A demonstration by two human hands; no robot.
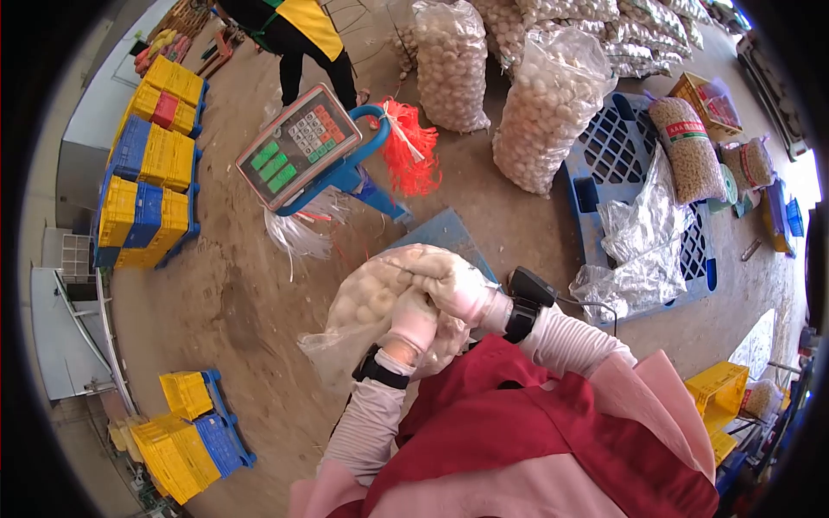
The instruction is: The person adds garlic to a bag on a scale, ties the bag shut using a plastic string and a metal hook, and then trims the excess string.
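In front of my body stands a clear plastic bag of pale round bulbs (367, 298) that look like garlic. Its gathered top is gripped by both hands. My left hand (412, 321), in a white glove, is closed on the plastic near the neck. Just right of it and slightly farther forward, my gloved right hand (453, 285) is also closed on the bag's top. The fingertips are partly hidden by the gloves and folds. Beyond the bag is a blue platform scale (445, 237) with a keypad display (302, 142) on its post.
Red plastic strings (408, 147) and white strings (294, 233) hang from the scale post. Large filled bags (553, 112) stand ahead. A blue pallet (596, 190) with loose plastic sheeting (639, 246) lies right. Yellow and blue crates (155, 147) are stacked left. A person (311, 43) stands ahead.
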